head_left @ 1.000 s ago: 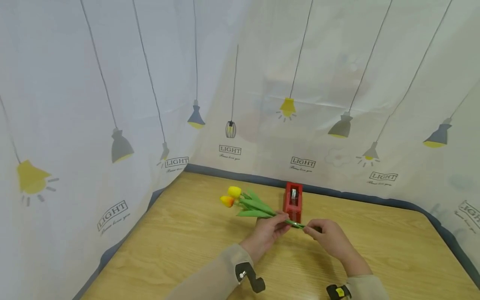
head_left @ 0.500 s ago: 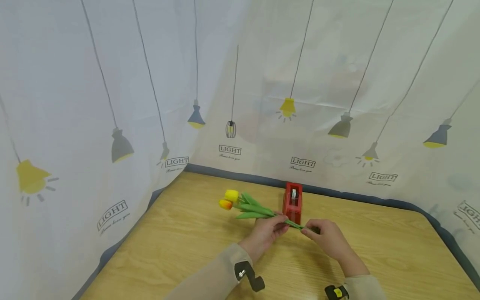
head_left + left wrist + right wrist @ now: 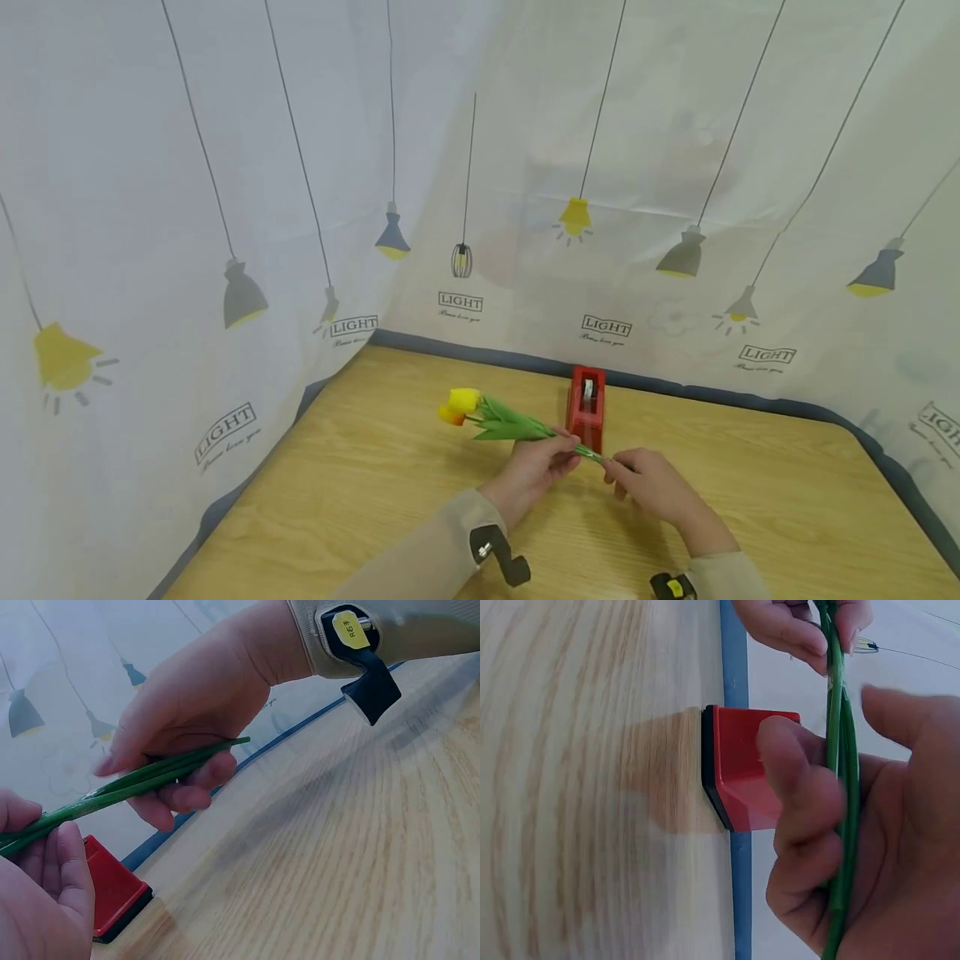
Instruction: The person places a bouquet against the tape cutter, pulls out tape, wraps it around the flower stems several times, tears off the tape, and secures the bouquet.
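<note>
Two artificial tulips (image 3: 517, 423), one yellow and one orange-yellow, point left with their leaves and stems together. My left hand (image 3: 527, 468) pinches the green stems (image 3: 112, 795) between thumb and fingers, below the leaves. Around the lower ends of the stems, the fingers of my right hand (image 3: 651, 487) are loosely curled. In the right wrist view its thumb stands apart from the stems. A shiny clear band, which looks like tape, wraps the stems between the two hands. Just behind the hands on the table is a red tape dispenser (image 3: 742, 742) with a black base.
The wooden table (image 3: 360, 500) extends to both sides of the hands. A pale curtain (image 3: 525, 167) printed with lamps hangs along the back and left, its dark blue border (image 3: 480, 353) at the table edge. Straps with black mounts (image 3: 495, 550) sit on both sleeves.
The tulip heads have dipped slightly and the bunch has turned a little in the left hand. The right hand's fingers have shifted and loosened at the stem ends. The dispenser has stayed put.
</note>
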A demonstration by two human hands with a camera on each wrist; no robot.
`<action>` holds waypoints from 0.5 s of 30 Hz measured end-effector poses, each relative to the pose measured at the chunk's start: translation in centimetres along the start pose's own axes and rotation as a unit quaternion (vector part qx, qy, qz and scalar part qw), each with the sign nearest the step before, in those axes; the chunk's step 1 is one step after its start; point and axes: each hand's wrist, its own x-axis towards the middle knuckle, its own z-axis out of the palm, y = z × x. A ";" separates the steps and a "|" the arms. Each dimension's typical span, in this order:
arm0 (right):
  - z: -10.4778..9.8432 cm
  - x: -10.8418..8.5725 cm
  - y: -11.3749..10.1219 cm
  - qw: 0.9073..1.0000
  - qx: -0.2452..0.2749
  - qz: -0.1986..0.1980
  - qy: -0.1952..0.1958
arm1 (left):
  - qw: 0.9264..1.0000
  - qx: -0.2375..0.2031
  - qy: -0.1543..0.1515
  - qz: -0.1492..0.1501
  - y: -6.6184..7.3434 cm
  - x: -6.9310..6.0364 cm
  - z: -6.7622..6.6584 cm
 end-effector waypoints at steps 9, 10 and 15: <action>0.0 0.2 0.1 0.999 0.031 0.031 0.014 | 1.000 -0.002 -0.005 0.015 0.0 0.2 0.3; 0.0 0.2 0.1 0.999 0.028 0.028 0.015 | 1.000 -0.004 -0.007 0.016 0.0 0.2 0.4; 0.0 0.2 -0.2 0.999 0.024 0.023 0.023 | 1.000 -0.011 -0.009 0.017 0.0 0.1 0.3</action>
